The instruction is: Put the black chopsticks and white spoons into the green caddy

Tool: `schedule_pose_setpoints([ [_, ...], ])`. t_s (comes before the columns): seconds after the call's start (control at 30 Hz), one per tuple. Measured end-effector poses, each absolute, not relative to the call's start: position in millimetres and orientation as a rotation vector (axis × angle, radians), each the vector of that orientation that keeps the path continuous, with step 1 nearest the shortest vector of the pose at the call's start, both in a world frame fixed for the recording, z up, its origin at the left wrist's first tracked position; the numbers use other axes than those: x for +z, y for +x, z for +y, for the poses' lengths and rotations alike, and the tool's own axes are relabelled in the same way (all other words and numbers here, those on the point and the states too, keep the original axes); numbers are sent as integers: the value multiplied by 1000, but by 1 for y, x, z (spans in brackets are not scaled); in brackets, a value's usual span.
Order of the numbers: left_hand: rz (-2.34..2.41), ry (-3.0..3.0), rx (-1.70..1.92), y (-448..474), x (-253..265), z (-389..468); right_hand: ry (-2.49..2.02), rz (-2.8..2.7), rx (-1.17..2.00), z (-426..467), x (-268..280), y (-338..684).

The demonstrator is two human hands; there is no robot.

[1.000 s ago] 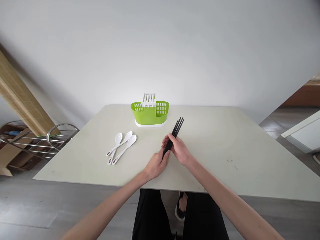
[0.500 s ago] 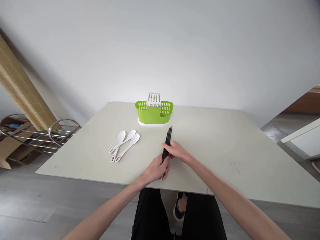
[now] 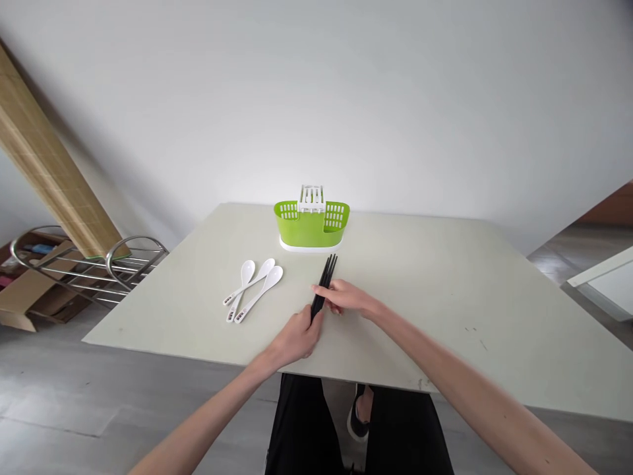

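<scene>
A bundle of black chopsticks is held between my two hands, its tips pointing away from me and slightly right. My left hand wraps round the near end, which is hidden in the fist. Higher up, my right hand grips the middle, thumb across the top. Beyond the tips stands a green utensil basket with slotted sides, a white base and a white slotted piece at the top middle. Left of my hands lie three white spoons, overlapping, bowls pointing away.
The pale table reaches back to a white wall. On the floor at left are a metal rack, a cardboard box and a leaning wooden-looking panel. My legs are under the table's front edge.
The chopsticks have tilted further right at the tips and their far ends have spread a little. My left hand has moved slightly left and down relative to the right. The view has shifted slightly.
</scene>
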State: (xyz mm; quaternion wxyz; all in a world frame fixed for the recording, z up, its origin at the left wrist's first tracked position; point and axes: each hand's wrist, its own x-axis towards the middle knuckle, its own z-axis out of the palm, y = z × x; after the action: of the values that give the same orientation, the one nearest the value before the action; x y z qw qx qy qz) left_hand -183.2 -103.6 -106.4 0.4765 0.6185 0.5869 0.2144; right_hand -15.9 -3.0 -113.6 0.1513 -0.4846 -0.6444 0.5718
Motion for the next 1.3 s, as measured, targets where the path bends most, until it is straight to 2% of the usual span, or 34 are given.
schedule_pose_setpoints([
  [0.23, 1251, 1781, 287, -143, -90, -81, -1633, -1874, 1465, -1, -112, 16],
  [0.43, 1503, 2037, 33, -139, -75, -81, -1901, -2093, 1119, 4, -103, 26],
  [0.7, 2160, 2442, 334, -238, -83, -73, -1984, -2305, 687, -16, -105, 12],
  [0.8, 2339, 2398, 304, -280, -97, -72, -1994, -2299, 562, -25, -109, 10],
  [1.07, 2518, 2276, -26, -299, -100, -75, -1971, -2309, 524, -36, -111, 25],
  [1.3, 2445, 2038, -301, -304, -74, -51, -1875, -2252, 764, -43, -109, 50],
])
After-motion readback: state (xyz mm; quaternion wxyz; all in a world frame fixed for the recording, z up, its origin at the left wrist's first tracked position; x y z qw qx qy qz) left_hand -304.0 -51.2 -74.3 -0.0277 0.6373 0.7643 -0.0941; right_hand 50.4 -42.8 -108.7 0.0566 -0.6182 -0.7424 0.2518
